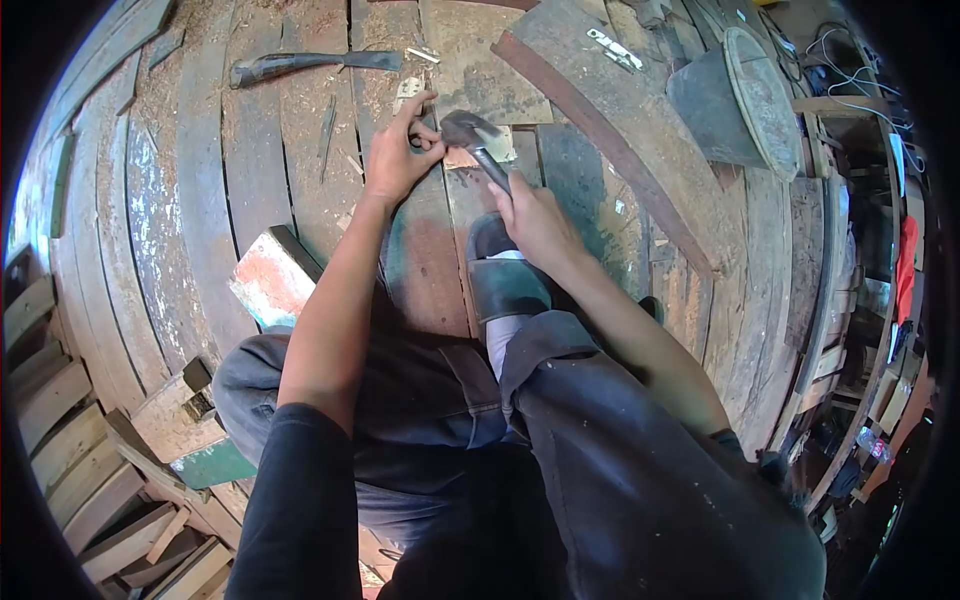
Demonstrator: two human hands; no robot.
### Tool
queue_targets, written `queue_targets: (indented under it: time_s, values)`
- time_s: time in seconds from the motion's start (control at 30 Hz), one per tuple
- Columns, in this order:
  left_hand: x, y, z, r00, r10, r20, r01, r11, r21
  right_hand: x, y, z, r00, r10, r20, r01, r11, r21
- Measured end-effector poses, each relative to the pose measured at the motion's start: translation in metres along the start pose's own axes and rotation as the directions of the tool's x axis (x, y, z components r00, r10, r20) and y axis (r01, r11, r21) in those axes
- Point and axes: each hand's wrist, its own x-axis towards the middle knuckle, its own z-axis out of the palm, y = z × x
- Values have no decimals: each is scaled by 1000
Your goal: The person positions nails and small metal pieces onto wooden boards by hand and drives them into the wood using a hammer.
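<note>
A claw hammer [484,160] is held by its handle in my right hand [538,225], its dark head low over the floor beside my left fingertips. My left hand [400,155] is closed in a pinch of thumb and forefinger close to the hammer head; whatever lies between those fingertips is too small or hidden to make out. Under the hammer head is a small pale flat piece [500,145], partly covered. Just beyond my left fingers lies a light plate with holes [409,90]. My sandalled foot [505,280] rests on the boards below the hammer.
A dark-handled blade tool [315,67] lies at the upper left of the plank floor [190,200]. A long curved board [610,135], a metal fitting [614,50] and a grey bucket [735,100] are to the right. Near my left forearm sits a paint-stained block [272,278].
</note>
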Motion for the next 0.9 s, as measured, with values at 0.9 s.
queue_targets:
  time_s: [0.9]
  values:
    - [-2,-1,0,1000,13,-22,-14,997,-70,1,-2,-12,992,-65,-110,71,996,51]
